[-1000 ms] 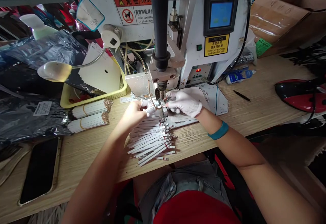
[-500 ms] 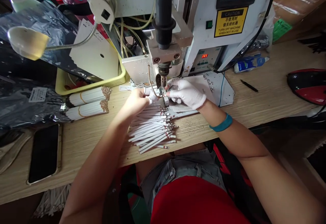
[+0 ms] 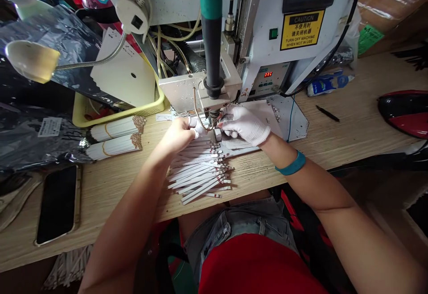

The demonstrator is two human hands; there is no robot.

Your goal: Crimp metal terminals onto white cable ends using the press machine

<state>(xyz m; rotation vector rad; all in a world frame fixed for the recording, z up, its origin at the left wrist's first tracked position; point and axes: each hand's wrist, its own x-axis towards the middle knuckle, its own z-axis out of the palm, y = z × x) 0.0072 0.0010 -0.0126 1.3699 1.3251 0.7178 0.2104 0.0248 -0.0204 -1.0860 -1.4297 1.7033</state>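
Note:
My left hand (image 3: 182,132), with white covers on some fingertips, is closed in a pinch at the left of the soldering head. My right hand (image 3: 246,125), in a white glove with bare fingertips, pinches from the right side. What lies between the fingers is too small and too hidden to name. The black soldering iron (image 3: 212,39) points down between both hands, its tip low at my fingertips, with a curved metal tube (image 3: 197,106) beside it. A small metal block (image 3: 218,134) sits just below. Many white flat strips (image 3: 200,169) with small end pieces lie heaped nearer to me.
A yellow basket (image 3: 117,114) and two banded bundles of strips (image 3: 115,138) stand left. A phone (image 3: 57,204) lies near the front edge. A bent lamp (image 3: 33,60) hangs at upper left. Rightward are a white board (image 3: 297,122), a black pen (image 3: 327,113) and a red-black object (image 3: 406,113).
The soldering iron and its bracket have come down towards my fingertips, so a green band now shows on the iron. My hands have stayed nearly in place.

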